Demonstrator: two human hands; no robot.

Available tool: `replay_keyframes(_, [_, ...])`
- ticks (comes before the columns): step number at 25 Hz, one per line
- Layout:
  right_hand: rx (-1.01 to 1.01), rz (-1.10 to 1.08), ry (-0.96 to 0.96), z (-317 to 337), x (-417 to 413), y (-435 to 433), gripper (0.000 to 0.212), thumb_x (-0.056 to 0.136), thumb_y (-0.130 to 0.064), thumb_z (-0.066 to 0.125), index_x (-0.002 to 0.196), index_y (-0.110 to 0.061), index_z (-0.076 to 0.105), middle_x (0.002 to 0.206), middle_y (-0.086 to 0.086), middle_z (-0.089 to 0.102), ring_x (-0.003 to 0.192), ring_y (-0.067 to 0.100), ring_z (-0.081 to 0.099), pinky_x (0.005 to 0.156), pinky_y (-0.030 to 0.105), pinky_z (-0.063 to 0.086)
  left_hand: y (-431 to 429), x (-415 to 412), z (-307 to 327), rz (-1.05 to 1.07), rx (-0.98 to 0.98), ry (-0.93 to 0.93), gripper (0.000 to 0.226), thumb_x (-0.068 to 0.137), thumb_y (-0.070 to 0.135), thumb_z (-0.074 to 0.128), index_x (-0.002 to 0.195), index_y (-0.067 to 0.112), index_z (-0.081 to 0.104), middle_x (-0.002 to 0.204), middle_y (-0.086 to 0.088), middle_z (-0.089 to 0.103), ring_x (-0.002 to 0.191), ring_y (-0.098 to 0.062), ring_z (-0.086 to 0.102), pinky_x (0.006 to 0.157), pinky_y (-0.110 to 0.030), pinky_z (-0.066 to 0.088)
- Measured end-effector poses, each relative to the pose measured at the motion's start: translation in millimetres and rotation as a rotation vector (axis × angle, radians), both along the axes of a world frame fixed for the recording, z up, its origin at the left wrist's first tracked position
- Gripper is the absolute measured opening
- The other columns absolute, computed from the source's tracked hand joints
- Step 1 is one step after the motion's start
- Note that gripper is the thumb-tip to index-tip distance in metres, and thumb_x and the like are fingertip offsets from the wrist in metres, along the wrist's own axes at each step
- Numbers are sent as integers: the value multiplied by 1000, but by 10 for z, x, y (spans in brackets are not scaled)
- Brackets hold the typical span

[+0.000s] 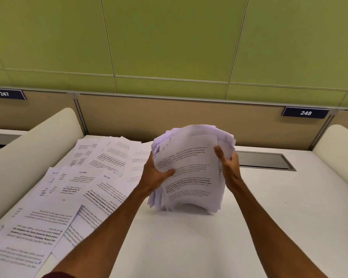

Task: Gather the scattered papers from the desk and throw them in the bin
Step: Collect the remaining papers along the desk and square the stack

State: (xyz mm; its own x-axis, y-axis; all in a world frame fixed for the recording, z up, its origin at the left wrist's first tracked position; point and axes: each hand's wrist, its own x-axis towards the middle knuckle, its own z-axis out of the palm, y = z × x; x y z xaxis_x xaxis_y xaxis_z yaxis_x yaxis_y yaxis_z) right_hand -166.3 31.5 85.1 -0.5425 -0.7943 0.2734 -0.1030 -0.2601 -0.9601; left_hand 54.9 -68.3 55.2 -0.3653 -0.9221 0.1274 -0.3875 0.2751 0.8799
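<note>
A thick stack of printed white papers [191, 167] stands upright on its lower edge on the white desk [189, 237]. My left hand [156, 173] grips its left side, thumb across the front sheet. My right hand [227, 161] grips its right side, fingers curled over the edge. Several loose printed sheets [68, 197] lie scattered and overlapping across the left half of the desk, from the back edge to the near left corner. No bin is in view.
Cream curved dividers stand at the left [34, 145] and right [340, 149] of the desk. A grey cable hatch [265, 160] is set into the desk behind the stack. A tan back panel carries number plates 247 [5, 94] and 248 [305, 112], with a green wall above.
</note>
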Motion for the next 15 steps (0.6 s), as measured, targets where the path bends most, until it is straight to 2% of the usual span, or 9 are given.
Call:
replay_keyframes(3, [-15, 63, 83, -63, -69, -100, 77, 65, -60, 71, 128, -25, 45, 112, 5, 65, 98, 19, 67, 75, 34, 60, 118, -101, 56, 169, 3, 207, 73, 59, 56, 80, 120, 26, 52, 107, 7, 61, 96, -11, 60, 75, -15, 45])
replay_keyframes(4, [0, 79, 65, -97, -133, -125, 75, 65, -61, 72, 126, -25, 47, 112, 6, 65, 98, 20, 68, 77, 36, 61, 127, -105, 55, 220, 49, 287, 65, 62, 50, 82, 115, 27, 54, 104, 7, 63, 92, -10, 61, 75, -17, 47])
replay_keyframes(6, [110, 170, 34, -202, -270, -136, 77, 64, -69, 72, 120, -19, 56, 111, 9, 69, 101, 27, 68, 81, 44, 60, 150, -83, -60, 159, 198, 409, 49, 65, 38, 84, 106, 31, 58, 104, 8, 67, 93, -13, 65, 78, -28, 55])
replay_keyframes(8, [267, 294, 82, -308, -331, -106, 66, 70, -63, 72, 116, -16, 62, 108, 6, 72, 101, 30, 69, 79, 42, 61, 191, -76, -218, 57, 268, 359, 39, 71, 24, 82, 101, 32, 59, 104, 3, 69, 100, -25, 67, 81, -40, 58])
replay_keyframes(10, [349, 336, 133, -337, -364, -152, 39, 88, -42, 64, 118, -16, 60, 116, 9, 70, 99, 26, 71, 82, 45, 60, 175, -118, -227, 73, 224, 292, 34, 75, 15, 78, 102, 23, 59, 103, -2, 68, 100, -29, 67, 81, -42, 58])
replay_keyframes(11, [374, 378, 96, -286, -382, -174, 35, 95, -37, 56, 122, -17, 58, 123, 12, 67, 100, 23, 71, 84, 44, 59, 124, -147, -201, 76, 222, 268, 36, 76, 13, 78, 105, 20, 58, 104, -4, 68, 99, -28, 67, 83, -43, 58])
replay_keyframes(12, [411, 464, -8, -235, -410, -192, 40, 98, -43, 45, 127, -18, 57, 128, 12, 65, 103, 22, 70, 85, 41, 59, 67, -151, -186, 53, 262, 246, 42, 75, 12, 79, 110, 18, 57, 108, -5, 68, 99, -27, 67, 86, -44, 57])
replay_keyframes(13, [466, 567, -162, -187, -452, -199, 55, 98, -55, 32, 130, -19, 57, 129, 11, 64, 107, 24, 69, 84, 40, 59, 10, -142, -182, 1, 330, 223, 50, 73, 11, 80, 116, 16, 56, 114, -6, 67, 102, -26, 66, 90, -45, 55])
replay_keyframes(15, [627, 695, -464, -205, -579, -178, 92, 81, -82, 11, 127, -20, 62, 128, 12, 65, 112, 32, 65, 83, 48, 57, -30, -79, -247, -47, 486, 155, 63, 70, 7, 81, 126, 12, 54, 122, -7, 65, 109, -27, 63, 93, -43, 53])
